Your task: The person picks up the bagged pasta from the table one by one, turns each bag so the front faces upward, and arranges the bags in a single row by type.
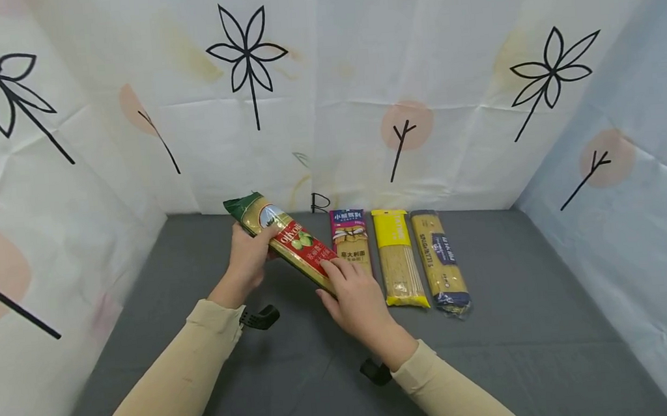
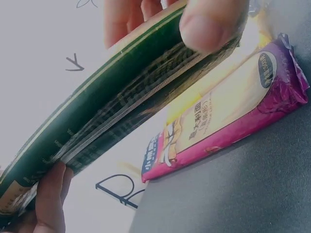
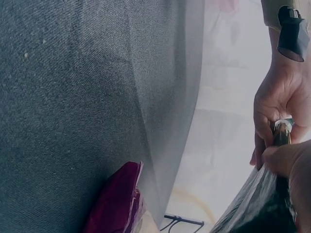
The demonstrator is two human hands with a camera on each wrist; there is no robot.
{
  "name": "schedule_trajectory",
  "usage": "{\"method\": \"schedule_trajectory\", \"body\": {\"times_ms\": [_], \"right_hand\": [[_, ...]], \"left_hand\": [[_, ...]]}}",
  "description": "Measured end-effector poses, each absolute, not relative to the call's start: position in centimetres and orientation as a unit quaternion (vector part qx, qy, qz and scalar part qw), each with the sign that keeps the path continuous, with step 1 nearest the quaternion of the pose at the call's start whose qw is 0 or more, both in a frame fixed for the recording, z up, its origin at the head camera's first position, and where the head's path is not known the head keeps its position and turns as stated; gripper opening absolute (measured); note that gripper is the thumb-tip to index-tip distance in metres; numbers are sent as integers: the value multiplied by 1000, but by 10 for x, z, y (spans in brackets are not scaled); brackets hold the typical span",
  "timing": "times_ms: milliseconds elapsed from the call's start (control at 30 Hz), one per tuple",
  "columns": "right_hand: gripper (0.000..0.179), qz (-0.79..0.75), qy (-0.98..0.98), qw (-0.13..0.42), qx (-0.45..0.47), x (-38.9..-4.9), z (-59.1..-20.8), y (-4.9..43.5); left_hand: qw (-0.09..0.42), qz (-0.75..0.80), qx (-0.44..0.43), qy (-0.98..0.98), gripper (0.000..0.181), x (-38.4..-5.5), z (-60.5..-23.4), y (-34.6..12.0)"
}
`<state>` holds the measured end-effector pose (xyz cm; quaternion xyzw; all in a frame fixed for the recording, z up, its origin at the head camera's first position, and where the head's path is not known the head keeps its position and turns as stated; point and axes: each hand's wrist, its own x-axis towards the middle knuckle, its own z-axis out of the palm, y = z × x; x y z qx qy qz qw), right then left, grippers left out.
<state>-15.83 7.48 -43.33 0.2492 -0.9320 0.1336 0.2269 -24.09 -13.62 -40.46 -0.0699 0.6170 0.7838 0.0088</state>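
While both hands, left hand [image 1: 248, 257] and right hand [image 1: 357, 301], grip the red-green pasta packet [image 1: 286, 239] tilted above the grey surface [image 1: 523, 297], it likely needs laying beside the purple packet [image 1: 350, 238] near the back edge.

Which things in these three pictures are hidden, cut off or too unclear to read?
- Head view: the near end of the red and green pasta packet is covered by the right hand.
- Head view: small print on the blue-labelled packet is too small to read.
- Left wrist view: the held packet's front label faces away; only its dark edge shows.
- Right wrist view: the purple packet is cut off by the bottom edge.
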Motion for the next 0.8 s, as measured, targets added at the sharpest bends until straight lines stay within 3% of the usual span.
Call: {"method": "schedule_trajectory", "body": {"times_ms": [467, 600, 800], "right_hand": [[51, 222, -936, 157, 223, -158, -439, 77], [52, 302, -928, 91, 198, -159, -441, 80], [54, 510, -845, -65, 147, -160, -446, 83]], "left_hand": [[35, 774, -58, 630, 54, -242, -404, -144], [46, 777, -57, 626, 53, -242, -403, -145], [53, 769, -17, 637, 54, -241, -403, -144]]}}
